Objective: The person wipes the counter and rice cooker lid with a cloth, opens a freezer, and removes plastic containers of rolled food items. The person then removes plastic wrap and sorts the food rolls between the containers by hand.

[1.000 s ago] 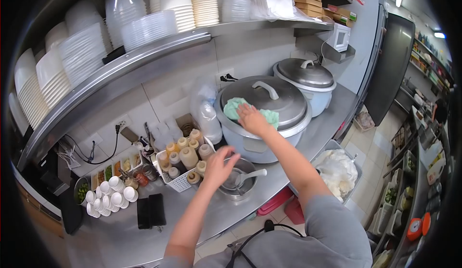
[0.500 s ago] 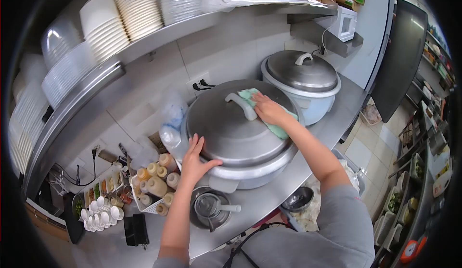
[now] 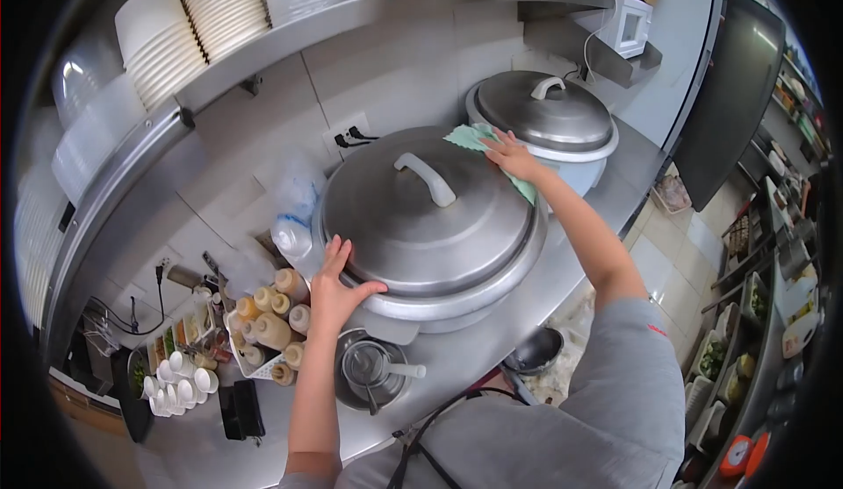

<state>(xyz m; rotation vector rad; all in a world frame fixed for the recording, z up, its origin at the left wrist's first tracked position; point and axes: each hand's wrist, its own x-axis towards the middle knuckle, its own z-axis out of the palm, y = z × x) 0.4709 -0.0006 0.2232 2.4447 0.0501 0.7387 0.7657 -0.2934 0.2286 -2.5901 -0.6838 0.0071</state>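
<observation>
A large rice cooker with a domed metal lid (image 3: 395, 234) and a pale curved handle (image 3: 425, 180) stands on the steel counter. My left hand (image 3: 335, 291) rests at the lid's near left edge, thumb and fingers spread. Over at the lid's far right side, my right hand (image 3: 514, 155) presses a light green cloth (image 3: 474, 137) against the metal. Part of the cloth is hidden under that hand and forearm. Behind, a second rice cooker (image 3: 543, 111) stands with its lid on.
Sauce bottles (image 3: 274, 331) crowd a white basket on the left, near small white cups (image 3: 180, 384). A metal bowl (image 3: 373, 392) holding a strainer sits by my left forearm. Stacked containers (image 3: 158, 41) line the shelf overhead. Plugs (image 3: 353, 135) sit in the wall socket.
My right hand has slid the cloth from beside the handle outward to the lid's far right edge. My left hand stays on the near left edge. The camera view has shifted slightly.
</observation>
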